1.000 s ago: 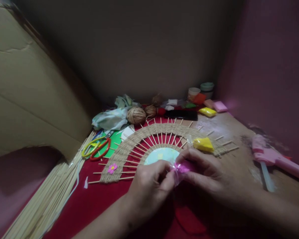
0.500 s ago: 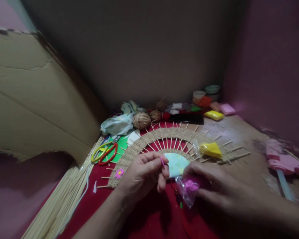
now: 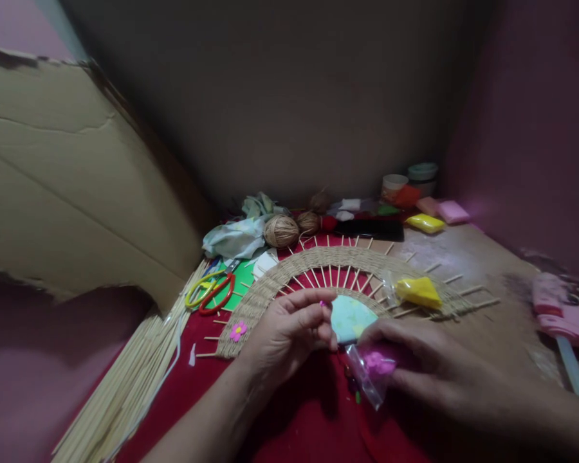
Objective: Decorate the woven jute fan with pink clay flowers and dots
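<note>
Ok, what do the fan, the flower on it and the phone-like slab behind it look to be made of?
Fan: matt natural cord, perhaps jute, woven over pale wooden or bamboo sticks, whose ends poke out. Flower: probably soft modelling clay, smooth pink petals with a yellow centre. Slab: likely glass or plastic, flat, black and faintly glossy; which one I can't tell.

Red cloth [image 3: 294, 418] beneath woven fan [image 3: 260, 290]
</note>
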A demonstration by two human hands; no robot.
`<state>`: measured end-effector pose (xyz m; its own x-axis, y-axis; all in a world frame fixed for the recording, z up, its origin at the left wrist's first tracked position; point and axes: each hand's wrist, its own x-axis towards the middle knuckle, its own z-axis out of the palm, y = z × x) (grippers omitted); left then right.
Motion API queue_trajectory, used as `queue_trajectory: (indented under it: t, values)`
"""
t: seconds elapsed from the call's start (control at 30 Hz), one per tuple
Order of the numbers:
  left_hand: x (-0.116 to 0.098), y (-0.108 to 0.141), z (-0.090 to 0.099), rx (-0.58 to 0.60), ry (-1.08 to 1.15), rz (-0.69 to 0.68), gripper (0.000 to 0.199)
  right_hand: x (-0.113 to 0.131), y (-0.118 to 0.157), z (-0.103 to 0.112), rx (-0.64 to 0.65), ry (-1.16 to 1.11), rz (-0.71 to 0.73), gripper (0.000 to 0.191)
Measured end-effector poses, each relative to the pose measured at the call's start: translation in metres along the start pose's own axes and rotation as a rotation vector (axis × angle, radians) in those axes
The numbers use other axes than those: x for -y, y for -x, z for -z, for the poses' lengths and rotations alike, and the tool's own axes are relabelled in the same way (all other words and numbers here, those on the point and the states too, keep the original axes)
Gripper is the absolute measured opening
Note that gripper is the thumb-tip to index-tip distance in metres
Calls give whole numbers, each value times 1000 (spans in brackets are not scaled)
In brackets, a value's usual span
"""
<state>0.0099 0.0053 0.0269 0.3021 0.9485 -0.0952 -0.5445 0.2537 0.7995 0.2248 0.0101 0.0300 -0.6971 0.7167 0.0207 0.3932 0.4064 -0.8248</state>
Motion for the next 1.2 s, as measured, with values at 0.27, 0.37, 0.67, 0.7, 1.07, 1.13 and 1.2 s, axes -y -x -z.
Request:
queue_trajectory:
  t: [0.27, 0.37, 0.67, 0.7, 1.07, 1.13, 1.2]
  values:
    - [5, -1, 13, 50, -64, -20, 26, 3, -2, 4, -1, -100, -3, 28]
    - [3, -2, 12, 62, -40, -15, 16, 6, -5, 6, -6, -102, -13, 27]
    - [-4, 0, 10, 146, -34, -30, 15, 5, -5, 6, -31, -137, -21, 26]
    - [-5, 0, 11, 143, -25, -61, 21, 5, -5, 6, -32, -146, -21, 25]
    - [-15, -2, 6, -94, -82, -73, 14, -4, -5, 6, -136, -396, -77, 13]
    - [-16, -2, 8, -70, -85, -84, 13, -7, -5, 5, -142, -484, -104, 15]
    - [-15, -2, 9, -45, -88, -94, 12, -9, -5, 4, -130, -556, -126, 17]
